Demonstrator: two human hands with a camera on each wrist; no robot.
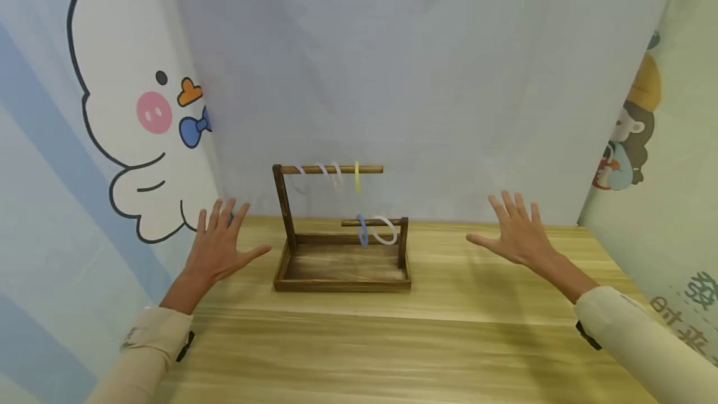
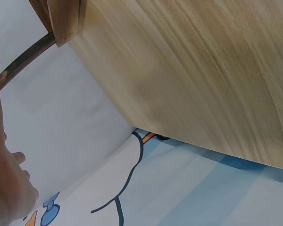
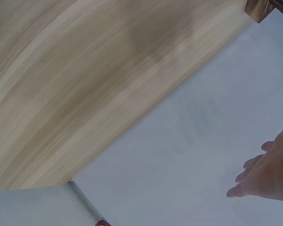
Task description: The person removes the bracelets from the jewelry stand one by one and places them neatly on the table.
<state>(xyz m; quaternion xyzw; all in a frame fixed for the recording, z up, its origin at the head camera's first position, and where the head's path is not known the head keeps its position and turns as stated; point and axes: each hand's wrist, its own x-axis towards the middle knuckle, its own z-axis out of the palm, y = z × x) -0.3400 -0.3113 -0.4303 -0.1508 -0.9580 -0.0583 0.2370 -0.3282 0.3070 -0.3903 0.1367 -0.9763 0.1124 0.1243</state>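
Note:
A dark wooden stand (image 1: 342,287) with a tray base stands on the table. Its tall left post carries an upper bar (image 1: 373,169), on which hang several bangle-like rings, among them a yellow ring (image 1: 357,184) and a pale purple ring (image 1: 323,170). From the lower bar on the right post hang a blue ring (image 1: 363,232) and a white ring (image 1: 387,243). My left hand (image 1: 215,248), fingers spread, is held left of the stand, touching none of it. Well to the stand's right, my right hand (image 1: 518,235) is also spread, holding nothing. Both hands show partly in their wrist views.
The light wood table (image 1: 336,354) reaches back to a pale grey curtain (image 1: 426,80). A printed curtain with a white cartoon bird (image 1: 123,36) closes the left side. Another printed curtain (image 1: 684,204) stands along the right.

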